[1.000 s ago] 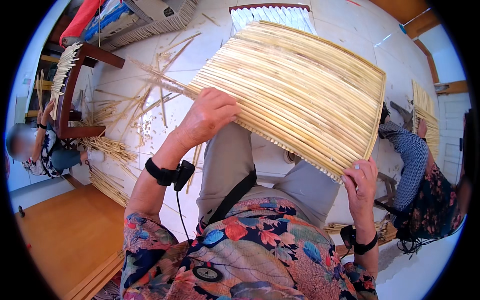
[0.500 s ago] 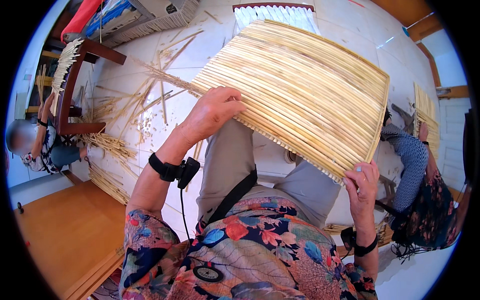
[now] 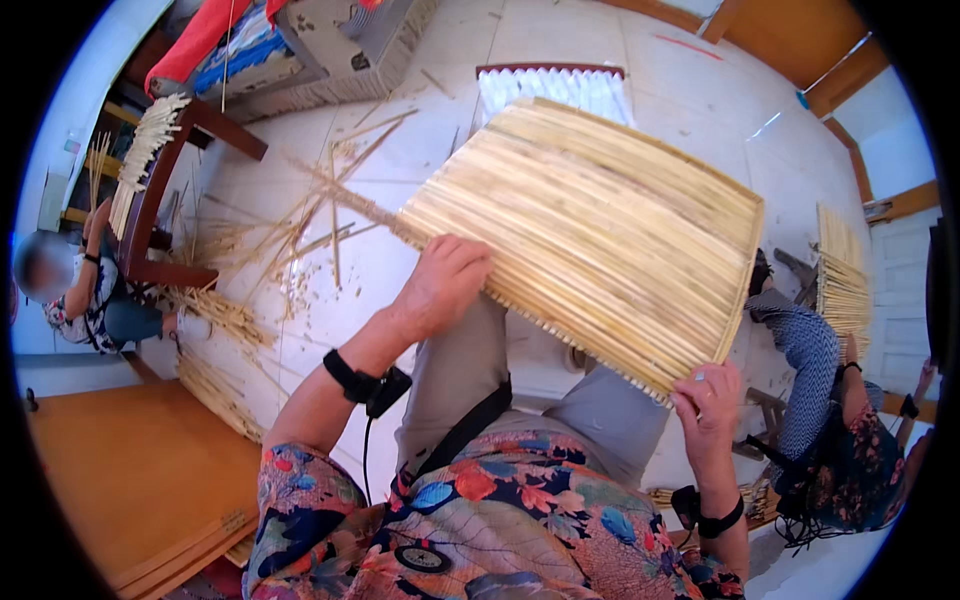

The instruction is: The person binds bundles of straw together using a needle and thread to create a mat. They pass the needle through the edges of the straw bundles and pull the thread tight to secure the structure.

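Observation:
A flat mat of pale yellow stalks (image 3: 590, 230), bound side by side, is held tilted in front of my knees. My left hand (image 3: 447, 284) is closed on its near left corner, thumb side toward the stalks. A bundle of thin brownish stems (image 3: 368, 207) sticks out to the left from that same side. At the near right corner, my right hand (image 3: 708, 395) pinches the edge with thumb and fingers. The near edge between my hands shows a row of cut stalk ends. The mat's underside is hidden.
Loose stalks (image 3: 335, 230) and chips litter the tiled floor at left. One person (image 3: 85, 280) works stalks at a dark red wooden frame (image 3: 150, 215). Another person (image 3: 850, 430) sits at right by a second stalk mat (image 3: 843, 280). A wooden board (image 3: 140, 465) lies at lower left.
The mat has come lower and looks more tilted, its far edge nearer to me. Both my hands have moved with it, keeping their hold at the corners. The view has shifted a little.

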`<state>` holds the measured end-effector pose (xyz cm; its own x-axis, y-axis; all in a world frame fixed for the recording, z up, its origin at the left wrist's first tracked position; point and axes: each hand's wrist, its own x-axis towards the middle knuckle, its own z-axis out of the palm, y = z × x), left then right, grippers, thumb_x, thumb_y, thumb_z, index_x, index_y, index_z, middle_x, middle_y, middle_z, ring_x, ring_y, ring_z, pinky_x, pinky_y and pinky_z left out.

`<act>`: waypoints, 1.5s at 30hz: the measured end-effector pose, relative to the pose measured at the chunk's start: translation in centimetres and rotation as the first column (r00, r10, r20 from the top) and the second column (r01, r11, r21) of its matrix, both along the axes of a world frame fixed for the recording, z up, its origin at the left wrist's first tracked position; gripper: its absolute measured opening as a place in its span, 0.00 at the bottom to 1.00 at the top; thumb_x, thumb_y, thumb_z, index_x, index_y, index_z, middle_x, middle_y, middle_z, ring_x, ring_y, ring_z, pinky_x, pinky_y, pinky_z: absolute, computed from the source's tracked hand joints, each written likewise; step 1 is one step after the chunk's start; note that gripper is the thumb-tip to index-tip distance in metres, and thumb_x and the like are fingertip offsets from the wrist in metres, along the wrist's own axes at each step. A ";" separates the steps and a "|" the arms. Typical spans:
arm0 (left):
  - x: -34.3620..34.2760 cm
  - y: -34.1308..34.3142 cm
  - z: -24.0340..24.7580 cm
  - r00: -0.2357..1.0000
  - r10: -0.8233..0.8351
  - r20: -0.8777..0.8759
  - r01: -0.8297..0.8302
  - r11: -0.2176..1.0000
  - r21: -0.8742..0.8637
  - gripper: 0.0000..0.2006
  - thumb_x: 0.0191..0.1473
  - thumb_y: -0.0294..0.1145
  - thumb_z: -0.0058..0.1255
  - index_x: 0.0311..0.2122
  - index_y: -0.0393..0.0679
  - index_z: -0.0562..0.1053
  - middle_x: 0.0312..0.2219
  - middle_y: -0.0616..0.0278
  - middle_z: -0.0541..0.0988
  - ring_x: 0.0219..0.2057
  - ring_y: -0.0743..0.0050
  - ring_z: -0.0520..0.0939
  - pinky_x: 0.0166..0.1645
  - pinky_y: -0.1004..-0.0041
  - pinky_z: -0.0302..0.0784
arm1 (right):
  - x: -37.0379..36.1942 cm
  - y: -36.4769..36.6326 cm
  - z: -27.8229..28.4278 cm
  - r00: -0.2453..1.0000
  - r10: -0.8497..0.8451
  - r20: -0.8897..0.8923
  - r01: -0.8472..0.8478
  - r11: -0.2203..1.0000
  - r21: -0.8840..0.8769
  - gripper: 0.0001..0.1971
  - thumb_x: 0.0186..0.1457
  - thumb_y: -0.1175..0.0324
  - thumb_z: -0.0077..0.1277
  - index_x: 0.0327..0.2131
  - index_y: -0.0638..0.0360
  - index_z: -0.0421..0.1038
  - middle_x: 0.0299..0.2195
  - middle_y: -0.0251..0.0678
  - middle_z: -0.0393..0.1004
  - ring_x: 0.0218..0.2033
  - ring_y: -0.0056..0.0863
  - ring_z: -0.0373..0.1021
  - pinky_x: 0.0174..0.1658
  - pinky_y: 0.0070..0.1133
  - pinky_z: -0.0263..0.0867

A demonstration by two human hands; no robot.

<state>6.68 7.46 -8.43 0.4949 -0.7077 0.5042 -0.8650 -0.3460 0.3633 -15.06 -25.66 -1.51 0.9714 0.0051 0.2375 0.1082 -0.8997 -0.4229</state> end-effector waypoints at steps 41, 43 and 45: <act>-8.2 -14.1 -0.7 0.834 -0.425 0.353 0.398 0.905 0.150 0.21 0.55 0.32 0.45 0.54 0.37 0.71 0.52 0.49 0.74 0.55 0.54 0.74 0.58 0.54 0.68 | 0.5 0.1 -1.1 1.000 -0.007 0.013 0.007 1.000 0.001 0.12 0.42 0.70 0.64 0.33 0.51 0.73 0.33 0.33 0.66 0.41 0.35 0.65 0.58 0.40 0.54; -7.7 -14.1 -0.8 0.809 -0.471 0.352 0.456 0.880 0.131 0.21 0.55 0.32 0.45 0.53 0.37 0.72 0.51 0.49 0.75 0.55 0.54 0.75 0.59 0.54 0.68 | 0.4 0.3 -1.3 1.000 -0.011 0.013 0.011 1.000 -0.001 0.12 0.42 0.70 0.64 0.33 0.51 0.73 0.33 0.33 0.66 0.41 0.35 0.65 0.58 0.39 0.54; -7.6 -14.0 -0.9 0.805 -0.480 0.349 0.467 0.875 0.128 0.21 0.54 0.32 0.46 0.53 0.37 0.72 0.51 0.49 0.75 0.54 0.54 0.75 0.58 0.54 0.68 | 0.2 0.6 -1.5 0.999 -0.016 0.030 0.016 1.000 -0.025 0.13 0.42 0.70 0.64 0.33 0.51 0.73 0.34 0.33 0.66 0.41 0.36 0.65 0.58 0.39 0.54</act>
